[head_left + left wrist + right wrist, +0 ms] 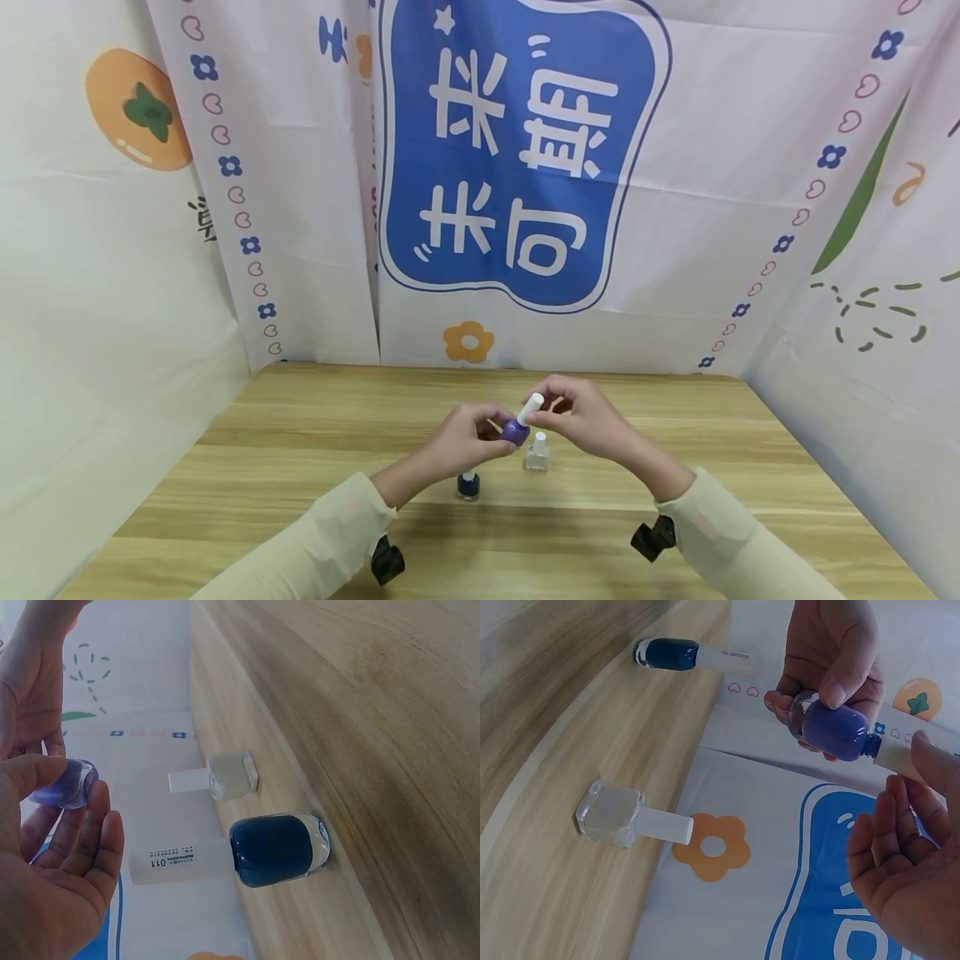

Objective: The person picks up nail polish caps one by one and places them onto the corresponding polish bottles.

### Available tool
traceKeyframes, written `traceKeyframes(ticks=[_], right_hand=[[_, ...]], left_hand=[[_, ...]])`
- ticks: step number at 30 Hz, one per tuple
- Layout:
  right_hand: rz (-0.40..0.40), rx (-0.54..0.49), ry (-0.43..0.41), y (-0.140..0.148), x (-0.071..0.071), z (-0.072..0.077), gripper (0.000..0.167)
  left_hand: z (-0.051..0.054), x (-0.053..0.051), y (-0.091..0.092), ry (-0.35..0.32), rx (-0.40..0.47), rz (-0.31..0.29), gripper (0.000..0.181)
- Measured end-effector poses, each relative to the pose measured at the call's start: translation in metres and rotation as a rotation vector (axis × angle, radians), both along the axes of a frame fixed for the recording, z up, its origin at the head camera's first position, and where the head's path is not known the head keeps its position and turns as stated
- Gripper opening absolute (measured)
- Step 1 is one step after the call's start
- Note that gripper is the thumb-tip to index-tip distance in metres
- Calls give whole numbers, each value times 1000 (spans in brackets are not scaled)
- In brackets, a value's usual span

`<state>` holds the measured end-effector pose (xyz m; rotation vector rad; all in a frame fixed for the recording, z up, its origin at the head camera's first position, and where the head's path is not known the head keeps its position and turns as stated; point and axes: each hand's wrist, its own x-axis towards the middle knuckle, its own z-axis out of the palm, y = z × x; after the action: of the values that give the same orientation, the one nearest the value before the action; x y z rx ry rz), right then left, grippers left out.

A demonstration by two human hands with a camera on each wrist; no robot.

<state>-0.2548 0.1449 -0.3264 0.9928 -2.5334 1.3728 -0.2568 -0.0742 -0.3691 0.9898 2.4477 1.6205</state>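
Note:
A purple nail polish bottle point(514, 432) with a white cap point(531, 408) is held tilted above the table. My left hand point(468, 437) grips its glass body between thumb and fingers. The thumb and fingers of my right hand point(581, 414) pinch the white cap, which sits at the bottle's neck in the right wrist view. Below the hands, a clear nail polish bottle point(611, 814) with a white cap stands upright on the table. A dark blue nail polish bottle point(274, 850) stands nearer to me, partly hidden by my left hand in the head view.
The wooden table point(300, 467) reaches back to a white printed cloth point(697, 275) with a blue sign. More cloth hangs on the left and right sides. Each sleeved wrist bears a small black device point(654, 537).

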Motion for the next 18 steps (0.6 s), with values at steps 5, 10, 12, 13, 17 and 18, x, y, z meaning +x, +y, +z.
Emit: traceKeyframes(ticks=[5,10,12,13,17,18], right_hand=[[-29,-11,-6,-3,-1,-4,10],[-68,-38,-20,-5,-1,-9,14],[-78,-56,-35,-6,0,-11,18],[-81,-65,-42,-6,0,-13,20],[-89,-96,-63,-8,1,-17,23],[-91,-99,-64,-8,1,-18,23]], left_hand=[[-1,2,1,-20,0,13,19],[-1,4,1,-15,-2,16,19],[0,5,1,-12,-5,17,19],[-1,5,1,-8,-7,17,18],[-2,5,1,-15,-5,13,19],[-2,5,1,-18,-1,11,19]])
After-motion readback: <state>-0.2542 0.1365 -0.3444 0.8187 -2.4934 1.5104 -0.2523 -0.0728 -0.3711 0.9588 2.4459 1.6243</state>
